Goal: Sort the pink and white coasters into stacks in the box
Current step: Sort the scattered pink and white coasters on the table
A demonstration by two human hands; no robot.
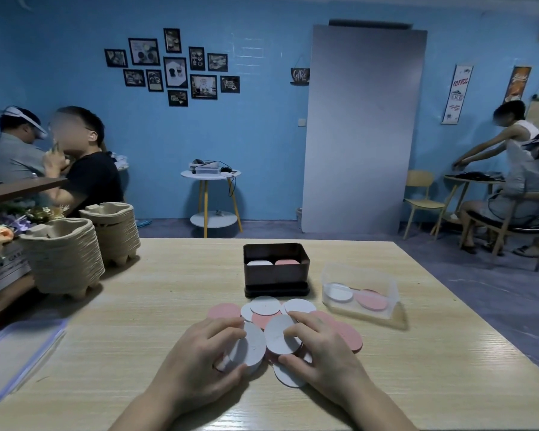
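Head view: coasters [265,306] lie loose just before box [276,276], on its near side; left hand [199,356] clamps white stack [249,345], right hand [322,349] pinches white coaster [280,335]. Box straight ahead, equally near both.

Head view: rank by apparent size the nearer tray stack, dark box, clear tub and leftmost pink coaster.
Largest: nearer tray stack.
Next: clear tub and dark box, too alike to rank.
Smallest: leftmost pink coaster.

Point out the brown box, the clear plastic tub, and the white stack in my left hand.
brown box [276,276]: head view, front wall.
clear tub [393,295]: head view, right end wall.
white stack [253,345]: head view, top coaster's face.
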